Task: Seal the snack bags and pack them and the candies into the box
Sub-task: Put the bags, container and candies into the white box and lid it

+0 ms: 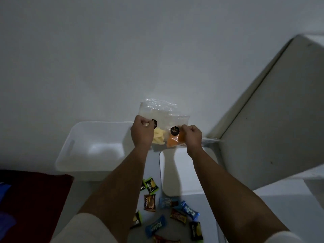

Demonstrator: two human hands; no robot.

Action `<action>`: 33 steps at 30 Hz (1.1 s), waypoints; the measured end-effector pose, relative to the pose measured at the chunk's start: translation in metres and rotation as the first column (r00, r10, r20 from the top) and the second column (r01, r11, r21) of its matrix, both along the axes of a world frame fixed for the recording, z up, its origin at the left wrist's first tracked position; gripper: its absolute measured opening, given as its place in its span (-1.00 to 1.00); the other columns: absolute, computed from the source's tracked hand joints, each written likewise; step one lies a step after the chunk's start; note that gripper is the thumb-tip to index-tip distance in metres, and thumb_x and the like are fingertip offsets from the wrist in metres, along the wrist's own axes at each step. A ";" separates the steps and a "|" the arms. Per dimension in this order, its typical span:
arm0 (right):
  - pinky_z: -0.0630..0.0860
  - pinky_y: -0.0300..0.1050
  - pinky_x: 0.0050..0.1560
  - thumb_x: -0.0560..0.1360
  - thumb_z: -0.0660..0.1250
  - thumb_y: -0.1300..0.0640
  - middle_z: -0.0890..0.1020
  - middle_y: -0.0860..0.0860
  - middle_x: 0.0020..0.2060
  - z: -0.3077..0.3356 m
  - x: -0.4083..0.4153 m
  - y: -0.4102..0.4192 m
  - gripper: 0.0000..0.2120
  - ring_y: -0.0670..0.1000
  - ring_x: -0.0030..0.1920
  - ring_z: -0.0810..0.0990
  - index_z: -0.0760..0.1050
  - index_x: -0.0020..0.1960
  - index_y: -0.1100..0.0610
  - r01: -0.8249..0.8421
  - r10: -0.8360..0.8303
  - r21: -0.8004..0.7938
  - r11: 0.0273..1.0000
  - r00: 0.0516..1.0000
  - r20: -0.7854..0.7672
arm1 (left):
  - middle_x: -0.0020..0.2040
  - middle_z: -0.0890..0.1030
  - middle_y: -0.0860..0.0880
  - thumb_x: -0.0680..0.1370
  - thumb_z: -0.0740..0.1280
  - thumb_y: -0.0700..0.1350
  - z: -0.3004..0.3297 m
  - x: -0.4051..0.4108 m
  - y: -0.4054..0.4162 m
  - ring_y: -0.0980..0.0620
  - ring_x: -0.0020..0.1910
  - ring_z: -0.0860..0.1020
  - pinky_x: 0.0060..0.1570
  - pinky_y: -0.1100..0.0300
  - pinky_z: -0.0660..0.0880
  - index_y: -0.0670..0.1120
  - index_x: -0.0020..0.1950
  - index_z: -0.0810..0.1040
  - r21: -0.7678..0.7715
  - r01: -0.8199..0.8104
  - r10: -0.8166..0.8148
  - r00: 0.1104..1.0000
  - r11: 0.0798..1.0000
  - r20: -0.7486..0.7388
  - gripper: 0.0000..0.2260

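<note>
Head view puts the two clear snack bags right at centre for me: the bag of pale yellow chips [158,137] on the left, touching the bag of orange snacks [175,140] on the right, both held upright above the gap between the white box [73,148] and its lid [175,172]. Each bag carries a round dark sticker. I see the left hand [141,132] with curled fingers pinching the yellow bag at its sticker, and the right hand [192,135] pinching the orange bag's edge the same way. Below my forearms the wrapped candies [168,213] lie scattered on the pale table [280,199], in green, brown, blue and black wrappers. A dark red cloth [35,193] lies at the left, and a pale slanted panel [280,111] rises at the right.
</note>
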State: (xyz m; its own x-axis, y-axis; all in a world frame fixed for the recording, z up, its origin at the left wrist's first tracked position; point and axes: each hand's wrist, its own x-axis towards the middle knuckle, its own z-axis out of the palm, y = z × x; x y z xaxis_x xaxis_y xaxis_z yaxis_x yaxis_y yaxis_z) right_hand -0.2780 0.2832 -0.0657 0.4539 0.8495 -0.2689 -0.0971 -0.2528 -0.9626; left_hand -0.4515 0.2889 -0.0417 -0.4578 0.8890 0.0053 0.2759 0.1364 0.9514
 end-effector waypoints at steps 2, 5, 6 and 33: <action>0.41 -0.06 -0.14 0.44 0.42 0.17 0.52 0.07 -0.26 0.016 -0.021 -0.001 -0.82 0.04 -0.20 0.47 0.44 -0.25 0.12 -0.037 0.038 0.023 0.999 0.999 -0.018 | -0.22 0.56 0.04 0.46 0.42 -0.20 0.013 -0.024 -0.005 -0.04 -0.17 0.59 -0.09 0.08 0.54 -0.04 -0.06 0.43 0.032 -0.035 0.032 0.997 0.999 0.075 -0.81; 0.46 -0.11 -0.19 0.43 0.46 0.21 0.64 0.04 -0.16 0.036 -0.058 0.000 -0.88 0.05 -0.15 0.57 0.56 -0.08 0.07 -0.090 0.094 0.049 0.995 0.993 -0.069 | -0.17 0.57 0.00 0.45 0.47 -0.23 0.021 -0.065 -0.009 -0.04 -0.16 0.59 -0.04 0.06 0.55 0.00 0.16 0.37 0.007 -0.072 0.069 0.973 0.997 0.219 -0.61; 0.50 -0.10 -0.17 0.42 0.47 0.22 0.68 0.06 -0.11 0.039 -0.070 0.002 -0.79 0.04 -0.13 0.61 0.58 0.03 0.05 -0.116 0.121 0.053 0.992 0.988 -0.097 | -0.12 0.59 -0.03 0.47 0.47 -0.22 0.024 -0.081 -0.010 -0.03 -0.12 0.61 -0.03 0.07 0.56 -0.01 0.23 0.39 -0.004 -0.073 0.071 0.969 0.997 0.237 -0.58; 0.61 0.09 0.04 0.48 0.26 0.25 0.66 0.06 -0.20 -0.142 -0.288 0.077 -0.90 0.08 -0.11 0.63 0.54 -0.17 0.20 -0.338 0.375 -0.245 0.909 0.919 0.122 | 0.26 0.55 -0.23 0.45 0.20 -0.10 -0.151 -0.261 0.074 -0.27 0.23 0.55 0.24 -0.18 0.52 -0.16 0.40 0.36 -0.452 -0.206 0.299 0.943 0.868 0.144 -0.49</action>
State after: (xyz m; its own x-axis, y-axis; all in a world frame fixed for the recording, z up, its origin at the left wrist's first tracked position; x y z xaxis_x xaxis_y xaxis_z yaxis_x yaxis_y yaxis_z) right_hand -0.5656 0.3604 -0.2082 0.1846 0.8925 -0.4115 0.1913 -0.4433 -0.8757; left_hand -0.7128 0.3627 -0.1926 -0.6162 0.6370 -0.4631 -0.0153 0.5782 0.8157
